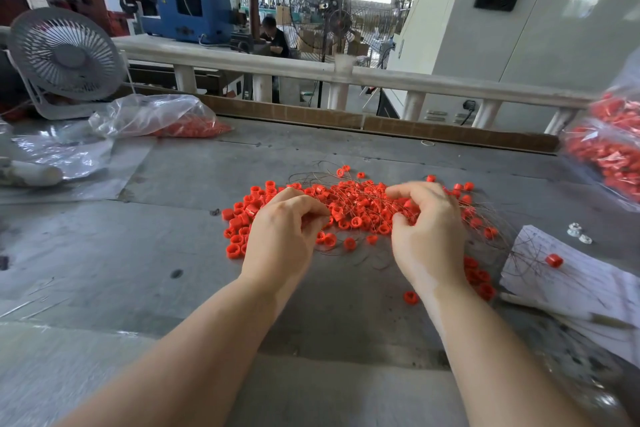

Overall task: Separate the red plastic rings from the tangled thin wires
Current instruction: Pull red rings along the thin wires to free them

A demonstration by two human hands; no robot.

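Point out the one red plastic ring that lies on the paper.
The lone red plastic ring resting on the white handwritten paper sheet at the right; every other loose ring lies on the grey table.

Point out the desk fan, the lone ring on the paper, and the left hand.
desk fan (65, 54), head view, hub of grille
lone ring (554, 260), head view, its side
left hand (282, 232), head view, back

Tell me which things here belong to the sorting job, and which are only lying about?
Job: rings, wires, left hand, right hand.

Lying about: desk fan, bag of red parts, paper, ring on the paper, two white nuts.
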